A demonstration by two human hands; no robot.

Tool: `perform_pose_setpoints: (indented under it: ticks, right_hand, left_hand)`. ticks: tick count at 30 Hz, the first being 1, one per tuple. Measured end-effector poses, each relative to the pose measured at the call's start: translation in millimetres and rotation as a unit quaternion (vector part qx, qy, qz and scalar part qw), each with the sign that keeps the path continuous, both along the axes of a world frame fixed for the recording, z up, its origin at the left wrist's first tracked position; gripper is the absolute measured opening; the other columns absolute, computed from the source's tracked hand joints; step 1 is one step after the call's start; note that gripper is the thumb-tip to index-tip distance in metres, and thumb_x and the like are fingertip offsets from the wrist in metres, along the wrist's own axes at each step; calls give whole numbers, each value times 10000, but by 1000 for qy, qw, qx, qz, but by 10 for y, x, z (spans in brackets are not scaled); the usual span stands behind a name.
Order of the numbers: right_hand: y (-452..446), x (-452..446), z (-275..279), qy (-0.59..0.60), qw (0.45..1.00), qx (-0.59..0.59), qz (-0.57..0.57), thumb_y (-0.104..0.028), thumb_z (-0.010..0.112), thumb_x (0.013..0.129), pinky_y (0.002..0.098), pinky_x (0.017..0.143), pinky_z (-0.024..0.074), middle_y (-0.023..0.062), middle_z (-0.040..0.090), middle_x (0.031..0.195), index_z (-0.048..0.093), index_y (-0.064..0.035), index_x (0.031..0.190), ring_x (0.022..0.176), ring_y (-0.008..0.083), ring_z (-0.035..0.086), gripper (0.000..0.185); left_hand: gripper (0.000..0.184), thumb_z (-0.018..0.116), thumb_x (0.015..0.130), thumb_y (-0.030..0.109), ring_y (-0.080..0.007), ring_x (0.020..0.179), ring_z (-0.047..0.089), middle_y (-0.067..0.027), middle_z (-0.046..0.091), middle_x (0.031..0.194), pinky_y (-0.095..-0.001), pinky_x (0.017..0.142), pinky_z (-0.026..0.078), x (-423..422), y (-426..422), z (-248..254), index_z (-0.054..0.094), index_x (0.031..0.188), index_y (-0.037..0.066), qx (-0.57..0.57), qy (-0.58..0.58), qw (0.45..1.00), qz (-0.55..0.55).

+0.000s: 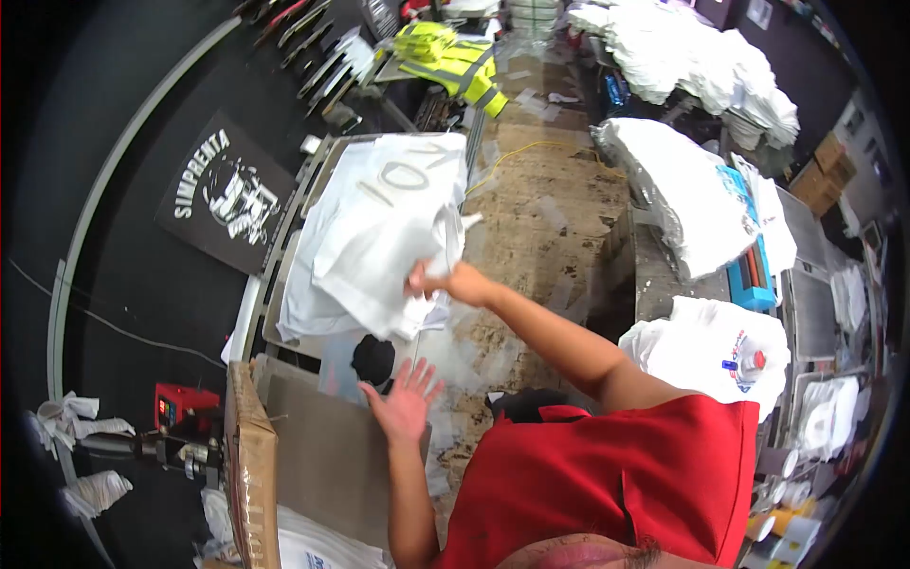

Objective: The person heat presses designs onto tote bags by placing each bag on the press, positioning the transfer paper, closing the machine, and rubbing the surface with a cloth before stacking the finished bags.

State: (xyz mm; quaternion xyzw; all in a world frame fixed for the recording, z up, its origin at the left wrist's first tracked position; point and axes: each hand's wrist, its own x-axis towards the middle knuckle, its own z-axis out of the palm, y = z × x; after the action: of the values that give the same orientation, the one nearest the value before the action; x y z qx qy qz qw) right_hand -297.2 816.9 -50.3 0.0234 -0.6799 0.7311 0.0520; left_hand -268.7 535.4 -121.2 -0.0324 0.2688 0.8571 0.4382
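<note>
My right hand (444, 282) is closed on the edge of a white cloth (365, 270), which looks like a garment and hangs partly lifted. Beneath it lies a stack of white fabric (327, 190) with large grey characters on the top sheet. My left hand (404, 402) is palm up with its fingers spread and holds nothing. Just beyond its fingertips rests a small black item (373, 359), close to the stack's lower edge.
An open cardboard box (251, 474) stands at lower left beside a grey flat board (322, 446). White shirts (706, 346) and a plastic-wrapped white bundle (678, 194) lie on the right. Yellow safety vests (455, 62) sit at the top. The floor (540, 209) is stained.
</note>
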Motion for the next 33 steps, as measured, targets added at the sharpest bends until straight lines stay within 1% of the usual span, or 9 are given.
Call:
perform_pose_setpoints:
  ticks: [3,8,11,14,18,25,28,30,33]
  right_hand:
    - [-79,782,-155,23,991,-14,130,-210,705,905,274,756,477,22,665,922,678,-43,948,840,121,591,175]
    - [-100,2088,-1139,-169,959,-171,150,-52,731,848,322,951,479,72,644,1087,633,-46,1032,1151,206,583,208]
    - [182,2889,-2072,-384,892,-240,10,-240,654,906,382,1040,456,91,527,1402,536,-84,1325,1277,230,518,462]
    - [313,3168,-2788,-305,865,-364,-161,-293,578,957,434,1099,403,124,548,1384,482,-104,1416,1315,250,499,506]
    - [-12,2507,-1958,-231,791,-564,-55,-446,524,971,513,1145,312,144,500,1467,406,-17,1474,1352,289,467,671]
    - [-846,1359,-1715,-244,928,-238,149,30,627,904,305,903,527,77,698,1134,593,6,1267,1031,175,662,365]
    - [-1561,1115,-1437,-254,945,-113,175,-37,685,889,278,786,512,28,699,993,626,1,1219,882,121,643,337]
    - [-1951,936,-1175,-204,950,146,187,-129,757,839,254,615,422,-27,645,807,684,-3,1071,679,62,525,273]
    - [-2497,611,-1637,-114,963,182,160,-119,769,814,278,665,488,67,718,869,680,22,1045,746,103,623,285]
  left_hand:
    - [721,470,988,559,-353,1310,490,-201,536,1383,-542,1102,375,-301,344,37,423,1427,-11,93,-11,996,-14]
    - [421,566,915,-33,-316,1149,621,-182,627,1235,-429,984,506,-214,725,-272,510,1331,-46,-176,109,978,31]
    - [337,640,898,-37,-217,1028,639,-134,667,1137,-357,902,511,131,664,-320,589,1229,-65,-215,259,941,31]
    - [337,665,904,30,-203,1019,647,-108,691,1146,-356,910,511,406,363,-286,617,1228,-46,-349,471,810,-32]
    - [364,677,918,135,-214,1032,666,-127,709,1143,-367,902,517,780,-260,-503,626,1248,-11,-363,496,787,-60]
    - [339,673,938,208,-191,956,662,-122,719,1060,-353,873,514,1616,-1771,-317,643,1187,-20,-498,384,773,85]
    - [316,681,941,182,-155,954,651,-84,718,1065,-322,881,516,2057,-2375,-654,648,1188,-12,-498,225,807,223]
    - [329,709,919,166,-145,870,666,-70,725,1003,-309,797,533,2256,-2688,-896,645,1184,-17,-566,176,743,311]
    - [264,726,901,171,-81,754,634,-52,723,937,-281,633,530,2422,-3124,-1120,699,1102,3,-619,79,691,364]
